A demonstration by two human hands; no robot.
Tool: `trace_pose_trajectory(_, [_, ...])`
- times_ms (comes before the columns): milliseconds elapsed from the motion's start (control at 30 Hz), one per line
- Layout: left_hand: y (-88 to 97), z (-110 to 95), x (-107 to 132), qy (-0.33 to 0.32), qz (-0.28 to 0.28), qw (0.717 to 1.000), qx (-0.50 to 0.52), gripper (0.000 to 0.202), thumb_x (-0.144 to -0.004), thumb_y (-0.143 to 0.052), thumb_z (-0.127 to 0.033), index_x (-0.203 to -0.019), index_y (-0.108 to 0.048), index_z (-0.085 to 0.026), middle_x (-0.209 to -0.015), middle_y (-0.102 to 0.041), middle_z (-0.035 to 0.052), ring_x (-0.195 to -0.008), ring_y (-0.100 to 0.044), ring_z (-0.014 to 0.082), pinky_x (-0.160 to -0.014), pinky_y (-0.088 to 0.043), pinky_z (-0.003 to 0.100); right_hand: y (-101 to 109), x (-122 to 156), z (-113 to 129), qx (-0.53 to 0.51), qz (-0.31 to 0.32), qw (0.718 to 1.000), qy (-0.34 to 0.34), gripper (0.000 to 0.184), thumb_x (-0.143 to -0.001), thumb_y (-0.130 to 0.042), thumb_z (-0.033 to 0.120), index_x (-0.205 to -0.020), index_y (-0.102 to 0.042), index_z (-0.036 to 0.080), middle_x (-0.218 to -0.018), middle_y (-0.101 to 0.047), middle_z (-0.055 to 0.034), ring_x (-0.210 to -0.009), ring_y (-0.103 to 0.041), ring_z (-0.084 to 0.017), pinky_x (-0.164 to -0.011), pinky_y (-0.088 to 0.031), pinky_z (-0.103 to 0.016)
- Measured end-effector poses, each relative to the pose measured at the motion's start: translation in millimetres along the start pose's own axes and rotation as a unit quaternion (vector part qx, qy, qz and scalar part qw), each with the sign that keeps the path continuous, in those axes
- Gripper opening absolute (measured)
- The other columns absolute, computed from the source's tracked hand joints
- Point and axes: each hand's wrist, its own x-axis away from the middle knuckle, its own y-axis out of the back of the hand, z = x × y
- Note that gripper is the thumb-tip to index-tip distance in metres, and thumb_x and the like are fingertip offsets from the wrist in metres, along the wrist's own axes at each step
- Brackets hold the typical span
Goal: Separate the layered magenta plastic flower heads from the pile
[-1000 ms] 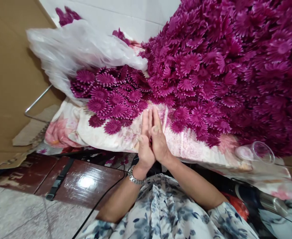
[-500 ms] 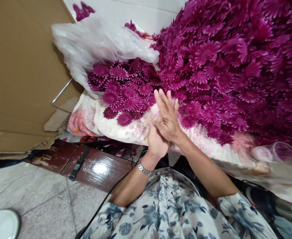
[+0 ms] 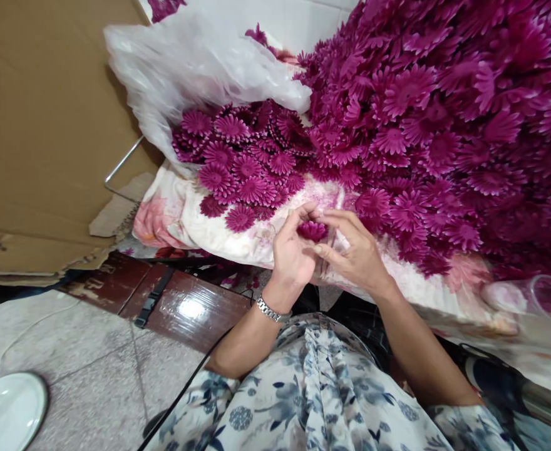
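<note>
A small magenta artificial flower head with layered petals sits in the curled fingers of my left hand, over the front edge of the cloth. My right hand is beside it, thumb and forefinger apart at either side of the petals; whether they touch it is unclear. Just beyond my left hand lies a cluster of stacked magenta flower heads on a floral cloth. To the right rises a large heap of loose magenta flower pieces.
A clear plastic bag partly covers the stacked flowers. A cardboard box stands at the left, with a bent metal rod beside it. Lower left are a brown bench and a white round lid. A clear plastic cup lies at the right.
My hands were pressed together, the right one over the left. They have moved apart, and the flower head now shows between them. The view has shifted slightly.
</note>
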Motion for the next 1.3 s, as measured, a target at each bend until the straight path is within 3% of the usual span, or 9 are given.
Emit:
trace_pose_trajectory(133, [1.2,3,7,-0.007,0.059,0.995,-0.075,0.015,-0.076,-0.060,-0.023,-0.087,-0.067,-0.017,-0.090,-0.063,0.0040,-0.092,-0.058,0.0147,-0.094,-0.040,0.029,2,11,-12,-0.019,-0.057,0.997,-0.050,0.013,-0.084,-0.059,0.028,-0.094,-0.060,0.020,-0.100,-0.062,-0.0057,-0.097,-0.058,-0.018,-0.089,-0.047,-0.037])
trace_pose_trajectory(300, [9.9,4,8,-0.033,0.103,0.976,-0.187,0.028,-0.061,-0.077,-0.022,-0.088,-0.068,-0.019,-0.081,-0.064,0.0009,-0.075,-0.058,0.0111,-0.074,-0.045,0.023,13,19,-21,-0.128,-0.070,0.977,-0.154,0.016,-0.078,-0.065,0.032,-0.084,-0.056,0.019,-0.076,-0.058,0.0014,-0.070,-0.056,-0.012,-0.068,-0.048,-0.026])
trace_pose_trajectory(433, [9.4,3,9,0.068,0.135,0.975,-0.163,0.032,-0.057,-0.079,-0.021,-0.088,-0.069,-0.016,-0.073,-0.063,0.0007,-0.064,-0.056,0.0092,-0.065,-0.045,0.022,17,23,-19,-0.219,-0.064,0.957,-0.180,0.016,-0.079,-0.064,0.032,-0.083,-0.056,0.019,-0.071,-0.057,0.0029,-0.059,-0.052,-0.009,-0.055,-0.044,-0.021])
trace_pose_trajectory(567, [6.4,8,11,0.147,0.144,0.968,-0.143,0.029,-0.054,-0.081,-0.022,-0.080,-0.070,-0.013,-0.067,-0.063,0.0012,-0.060,-0.055,0.0089,-0.059,-0.043,0.020,21,22,-12,-0.159,-0.037,0.977,-0.135,0.009,-0.082,-0.062,0.027,-0.084,-0.059,0.019,-0.072,-0.058,0.0019,-0.062,-0.054,-0.010,-0.057,-0.045,-0.024])
trace_pose_trajectory(667, [3.5,15,11,0.110,0.113,0.979,-0.126,0.022,-0.053,-0.081,-0.020,-0.068,-0.068,-0.012,-0.061,-0.062,-0.0002,-0.056,-0.052,0.0073,-0.058,-0.042,0.020,24,21,-7,0.005,-0.084,0.994,-0.071,0.011,-0.084,-0.058,0.027,-0.092,-0.063,0.020,-0.083,-0.060,-0.0033,-0.076,-0.057,-0.015,-0.069,-0.048,-0.031])
trace_pose_trajectory(767, [-0.4,18,12,0.062,0.067,0.991,-0.102,0.021,-0.052,-0.081,-0.021,-0.064,-0.067,-0.013,-0.063,-0.064,-0.0002,-0.058,-0.054,0.0078,-0.063,-0.044,0.021,24,25,-4,0.118,-0.154,0.981,-0.030,0.019,-0.086,-0.057,0.027,-0.103,-0.062,0.021,-0.091,-0.060,-0.0072,-0.087,-0.057,-0.019,-0.078,-0.048,-0.037])
trace_pose_trajectory(900, [-1.9,17,15,0.038,0.084,0.990,-0.110,0.017,-0.056,-0.079,-0.024,-0.062,-0.067,-0.013,-0.059,-0.061,-0.0014,-0.057,-0.051,0.0073,-0.062,-0.042,0.020,19,29,-2,0.113,-0.125,0.986,0.015,0.012,-0.085,-0.059,0.026,-0.096,-0.059,0.021,-0.078,-0.058,-0.0032,-0.073,-0.055,-0.016,-0.068,-0.048,-0.031])
trace_pose_trajectory(1067, [4.7,18,21,0.037,0.131,0.981,-0.140,0.019,-0.065,-0.074,-0.031,-0.069,-0.070,-0.013,-0.061,-0.059,0.0000,-0.064,-0.051,0.0100,-0.068,-0.041,0.022,18,31,-5,0.027,-0.074,0.995,-0.055,0.015,-0.081,-0.064,0.027,-0.092,-0.057,0.019,-0.078,-0.055,0.0004,-0.071,-0.053,-0.012,-0.066,-0.046,-0.026])
trace_pose_trajectory(1300, [11.2,24,28,0.025,0.152,0.973,-0.174,0.020,-0.068,-0.072,-0.033,-0.070,-0.070,-0.014,-0.063,-0.056,-0.0004,-0.063,-0.047,0.0102,-0.065,-0.039,0.023,19,34,-6,0.019,-0.112,0.992,-0.050,0.012,-0.079,-0.066,0.021,-0.088,-0.058,0.019,-0.076,-0.056,0.0015,-0.069,-0.054,-0.011,-0.065,-0.046,-0.024])
